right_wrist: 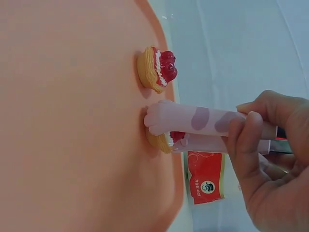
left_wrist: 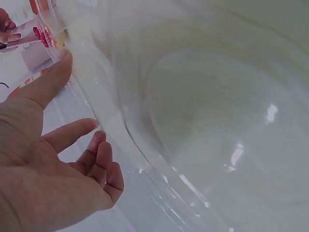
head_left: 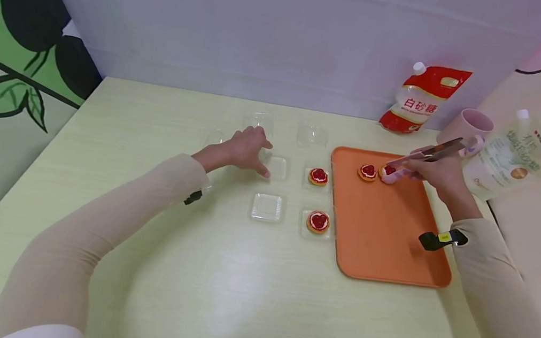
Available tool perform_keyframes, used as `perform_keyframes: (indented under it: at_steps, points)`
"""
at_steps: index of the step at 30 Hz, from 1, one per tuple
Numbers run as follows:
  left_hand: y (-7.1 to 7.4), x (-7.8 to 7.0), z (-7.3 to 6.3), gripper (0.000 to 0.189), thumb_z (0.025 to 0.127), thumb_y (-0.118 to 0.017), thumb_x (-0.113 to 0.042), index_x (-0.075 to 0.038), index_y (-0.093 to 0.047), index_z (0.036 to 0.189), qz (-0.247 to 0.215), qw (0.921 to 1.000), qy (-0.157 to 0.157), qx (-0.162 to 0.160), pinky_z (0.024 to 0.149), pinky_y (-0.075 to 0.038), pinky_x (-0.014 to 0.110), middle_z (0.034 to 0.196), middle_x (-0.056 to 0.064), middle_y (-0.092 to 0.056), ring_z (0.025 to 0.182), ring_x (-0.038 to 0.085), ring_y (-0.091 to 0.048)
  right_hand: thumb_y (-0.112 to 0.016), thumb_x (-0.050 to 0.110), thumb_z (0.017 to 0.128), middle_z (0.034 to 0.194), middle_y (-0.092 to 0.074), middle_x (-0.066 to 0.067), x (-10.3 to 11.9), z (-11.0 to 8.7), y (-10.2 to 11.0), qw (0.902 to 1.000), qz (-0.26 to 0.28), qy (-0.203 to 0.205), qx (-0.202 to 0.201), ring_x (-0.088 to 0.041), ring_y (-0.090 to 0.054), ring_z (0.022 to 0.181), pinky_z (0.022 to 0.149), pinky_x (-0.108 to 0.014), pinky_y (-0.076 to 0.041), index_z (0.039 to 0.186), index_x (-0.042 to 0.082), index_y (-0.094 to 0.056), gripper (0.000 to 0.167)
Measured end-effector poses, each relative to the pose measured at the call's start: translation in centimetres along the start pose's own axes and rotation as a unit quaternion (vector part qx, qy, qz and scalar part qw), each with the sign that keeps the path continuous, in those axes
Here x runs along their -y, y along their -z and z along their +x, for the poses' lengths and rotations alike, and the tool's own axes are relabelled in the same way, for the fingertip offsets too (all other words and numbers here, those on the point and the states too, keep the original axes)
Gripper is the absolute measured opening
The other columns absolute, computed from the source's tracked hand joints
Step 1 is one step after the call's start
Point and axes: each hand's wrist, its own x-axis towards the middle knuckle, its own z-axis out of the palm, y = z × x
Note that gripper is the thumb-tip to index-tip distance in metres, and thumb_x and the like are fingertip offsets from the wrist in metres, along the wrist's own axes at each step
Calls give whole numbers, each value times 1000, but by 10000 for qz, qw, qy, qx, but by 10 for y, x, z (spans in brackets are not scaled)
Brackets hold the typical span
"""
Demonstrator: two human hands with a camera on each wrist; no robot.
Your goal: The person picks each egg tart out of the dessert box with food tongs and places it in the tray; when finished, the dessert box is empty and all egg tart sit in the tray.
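My right hand (head_left: 439,173) grips a pair of pink paw-shaped tongs (right_wrist: 188,116). The tong tips are on either side of a small tart (right_wrist: 159,141) with a red topping, at the top of the orange tray (head_left: 386,227). Beside it on the tray sits a second tart (head_left: 367,172). My left hand (head_left: 243,149) is spread with thumb and fingers apart, at the edge of a clear plastic container (head_left: 277,168); whether it touches cannot be told. Nearer me lies another clear container (head_left: 267,207). Two more tarts, an upper one (head_left: 318,176) and a lower one (head_left: 318,222), sit in clear containers.
Clear lids or boxes stand at the back, including one on the right (head_left: 312,135) and one in the middle (head_left: 258,120). Behind the tray are a red-and-white sugar pouch (head_left: 416,101), a pink mug (head_left: 467,126) and a pale spouted pouch (head_left: 513,158).
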Motion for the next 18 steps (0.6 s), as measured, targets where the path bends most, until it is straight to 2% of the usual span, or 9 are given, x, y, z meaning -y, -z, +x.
perform_keyframes:
  at_steps: [6, 11, 18]
  points:
    - [1, -1, 0, 82, 78, -85, -40, 0, -53, 142, 145, 9999, -22, 28, 100, -35, 50, 137, 21, -45, 125, 37, -39, -71, 24, 93, 79, -66, 22, 4, -3, 3, 9998, -91, 154, 84, -5, -71, 68, 67, -23, -58, 121, 0, -50, 42]
    - [1, -3, -2, 83, 78, -85, -40, 0, -52, 143, 154, 9999, 0, 50, 102, -36, 51, 138, 21, -45, 127, 37, -40, -70, 21, 94, 80, -68, 22, 13, -9, 4, 9993, 97, 355, 100, -5, -71, 66, 64, -22, -57, 121, -1, -51, 40]
    - [2, -2, 0, 87, 78, -84, -41, -3, -46, 147, 110, 9999, 6, 55, 102, -35, 51, 142, 20, -43, 128, 37, -38, -71, 21, 93, 80, -70, 21, 32, -17, -5, 9980, 388, 470, 149, -3, -71, 66, 63, -23, -57, 118, 6, -54, 33]
